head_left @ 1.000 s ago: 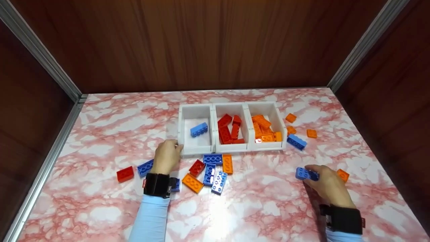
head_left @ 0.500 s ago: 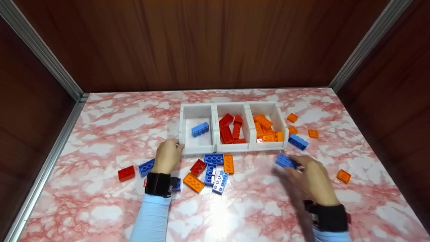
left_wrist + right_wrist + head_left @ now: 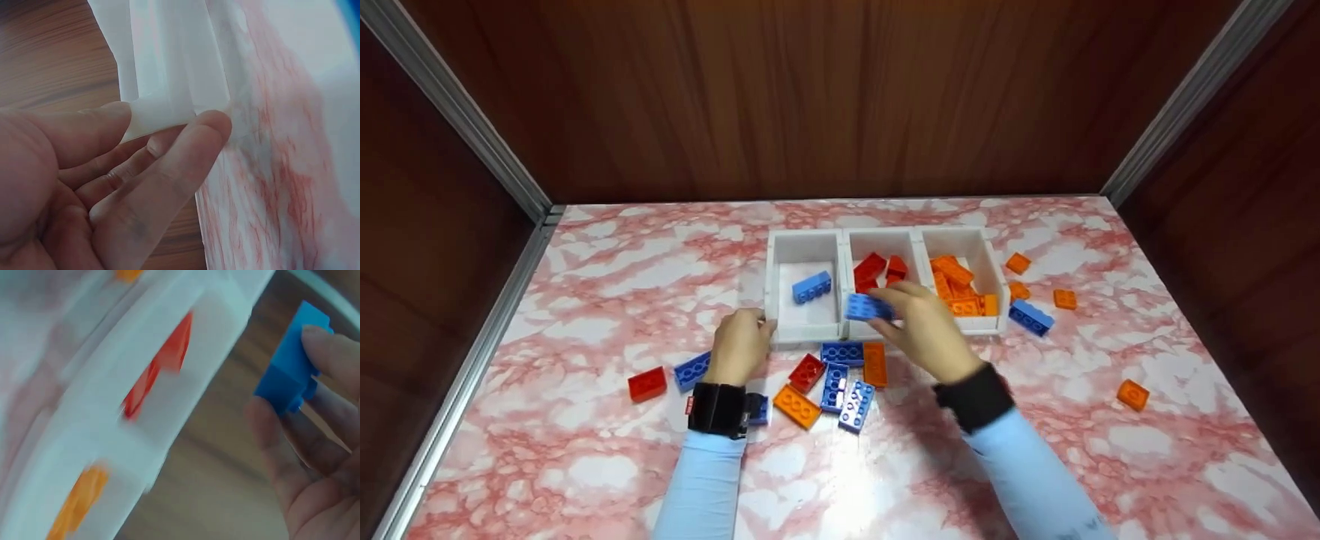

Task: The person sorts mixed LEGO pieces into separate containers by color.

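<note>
Blue plastic sits clamped between the right hand's thumb and fingertips: a studded brick [image 3: 866, 307], held clear of everything else. The right hand [image 3: 926, 330] has it above the near part of the middle compartment, close to the left divider, though blur makes its height hard to judge from where I stand. At eight o'clock on the white tray [image 3: 808, 333], the left hand [image 3: 739, 346] pinches a near corner between thumb and fingers. Inside the tray, one lone blue brick [image 3: 811, 287] lies at nine o'clock, red bricks [image 3: 870, 268] at the centre, orange bricks [image 3: 952, 271] at three. A loose cluster [image 3: 835, 386] lies at seven, just beyond the front wall. If the right fingers slipped now, I'd expect blue to land among red. Carried too low, the brick could clip the divider; a tug from the left could skid the tray into the cluster.
</note>
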The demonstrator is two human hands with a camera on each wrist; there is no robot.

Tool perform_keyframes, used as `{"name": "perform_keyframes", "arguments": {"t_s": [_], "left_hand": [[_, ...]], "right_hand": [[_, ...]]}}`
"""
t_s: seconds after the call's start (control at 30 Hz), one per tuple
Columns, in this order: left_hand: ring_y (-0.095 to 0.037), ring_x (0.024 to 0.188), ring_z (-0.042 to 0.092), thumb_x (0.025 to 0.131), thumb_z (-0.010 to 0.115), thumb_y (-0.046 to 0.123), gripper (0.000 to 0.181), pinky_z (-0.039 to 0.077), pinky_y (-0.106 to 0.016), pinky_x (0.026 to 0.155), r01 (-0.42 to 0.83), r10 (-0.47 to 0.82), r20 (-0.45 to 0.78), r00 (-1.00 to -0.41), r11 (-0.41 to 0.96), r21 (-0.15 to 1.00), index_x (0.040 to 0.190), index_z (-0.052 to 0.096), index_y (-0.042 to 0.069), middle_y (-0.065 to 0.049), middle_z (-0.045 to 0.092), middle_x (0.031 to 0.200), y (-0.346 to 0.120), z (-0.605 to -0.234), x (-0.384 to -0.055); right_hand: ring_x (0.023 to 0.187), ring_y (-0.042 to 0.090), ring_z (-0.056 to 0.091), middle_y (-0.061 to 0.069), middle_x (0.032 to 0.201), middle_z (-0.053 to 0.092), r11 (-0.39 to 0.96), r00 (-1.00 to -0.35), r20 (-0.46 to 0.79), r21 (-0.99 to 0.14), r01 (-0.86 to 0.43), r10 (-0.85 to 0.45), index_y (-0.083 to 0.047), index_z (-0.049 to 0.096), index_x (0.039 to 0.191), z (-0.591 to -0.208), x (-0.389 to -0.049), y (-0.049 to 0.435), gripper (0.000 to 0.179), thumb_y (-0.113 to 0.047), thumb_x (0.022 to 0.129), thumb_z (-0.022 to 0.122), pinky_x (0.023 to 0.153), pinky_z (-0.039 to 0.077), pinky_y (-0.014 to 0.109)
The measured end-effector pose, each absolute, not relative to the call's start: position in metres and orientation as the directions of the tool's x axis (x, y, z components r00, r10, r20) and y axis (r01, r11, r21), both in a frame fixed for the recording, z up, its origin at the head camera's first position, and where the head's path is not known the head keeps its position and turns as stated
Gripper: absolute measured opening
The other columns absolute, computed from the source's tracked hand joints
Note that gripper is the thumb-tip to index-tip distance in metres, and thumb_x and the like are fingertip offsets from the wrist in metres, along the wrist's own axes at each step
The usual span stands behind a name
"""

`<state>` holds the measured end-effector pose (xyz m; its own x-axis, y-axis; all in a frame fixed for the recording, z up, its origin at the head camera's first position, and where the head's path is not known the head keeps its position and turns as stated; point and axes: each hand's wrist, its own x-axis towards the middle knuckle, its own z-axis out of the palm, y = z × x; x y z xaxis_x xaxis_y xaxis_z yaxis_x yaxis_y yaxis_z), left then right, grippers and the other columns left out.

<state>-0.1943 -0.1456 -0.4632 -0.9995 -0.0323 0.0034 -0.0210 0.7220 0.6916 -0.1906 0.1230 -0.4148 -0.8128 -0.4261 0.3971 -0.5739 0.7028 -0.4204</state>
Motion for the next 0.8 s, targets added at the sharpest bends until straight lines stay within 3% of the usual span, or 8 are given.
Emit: {"name": "perform_keyframes", "arguments": {"t_s": [0.23, 0.43, 0.67, 0.8], "left_hand": [[-0.026, 0.072, 0.061, 0.099, 0.061, 0.017, 0.020, 0.050, -0.041, 0.071, -0.019, -0.029, 0.003, -1.000, 0.720, 0.694, 0.095, 0.073, 0.001, -0.009, 0.067, 0.078, -0.145, -0.463, -0.195], [-0.027, 0.074, 0.062, 0.099, 0.061, 0.017, 0.020, 0.050, -0.042, 0.073, -0.019, -0.029, 0.002, -1.000, 0.714, 0.700, 0.098, 0.073, 0.001, -0.010, 0.068, 0.081, -0.145, -0.463, -0.194], [-0.027, 0.073, 0.062, 0.098, 0.061, 0.016, 0.020, 0.050, -0.042, 0.071, -0.026, -0.038, 0.001, -0.999, 0.712, 0.701, 0.097, 0.073, 0.000, -0.010, 0.068, 0.080, -0.145, -0.463, -0.194], [-0.027, 0.071, 0.062, 0.098, 0.062, 0.015, 0.019, 0.051, -0.042, 0.070, -0.012, -0.029, 0.012, -1.000, 0.709, 0.705, 0.093, 0.072, 0.000, -0.009, 0.067, 0.076, -0.145, -0.463, -0.193]], "right_hand": [[0.095, 0.029, 0.064, 0.013, 0.106, 0.069, 0.723, -0.753, 0.393, -0.257, -0.641, -0.528, -0.003, 0.071, 0.118, -0.420, -0.222, 0.078, 0.038, -0.013, 0.083, 0.080, 0.086, 0.054, 0.040], [0.100, 0.032, 0.061, 0.012, 0.109, 0.070, 0.763, -0.743, 0.343, -0.101, -0.638, -0.575, -0.007, 0.073, 0.115, -0.435, -0.236, 0.055, 0.036, -0.019, 0.082, 0.081, 0.085, 0.050, 0.048], [0.113, 0.031, 0.058, 0.007, 0.117, 0.070, 0.786, -0.768, 0.276, -0.062, -0.615, -0.579, -0.013, 0.073, 0.119, -0.443, -0.236, 0.046, 0.037, -0.031, 0.087, 0.077, 0.102, 0.037, 0.058], [0.116, 0.030, 0.057, 0.005, 0.118, 0.070, 0.771, -0.747, 0.335, -0.084, -0.631, -0.575, -0.013, 0.073, 0.117, -0.441, -0.233, 0.055, 0.035, -0.030, 0.087, 0.077, 0.104, 0.034, 0.060]]}}
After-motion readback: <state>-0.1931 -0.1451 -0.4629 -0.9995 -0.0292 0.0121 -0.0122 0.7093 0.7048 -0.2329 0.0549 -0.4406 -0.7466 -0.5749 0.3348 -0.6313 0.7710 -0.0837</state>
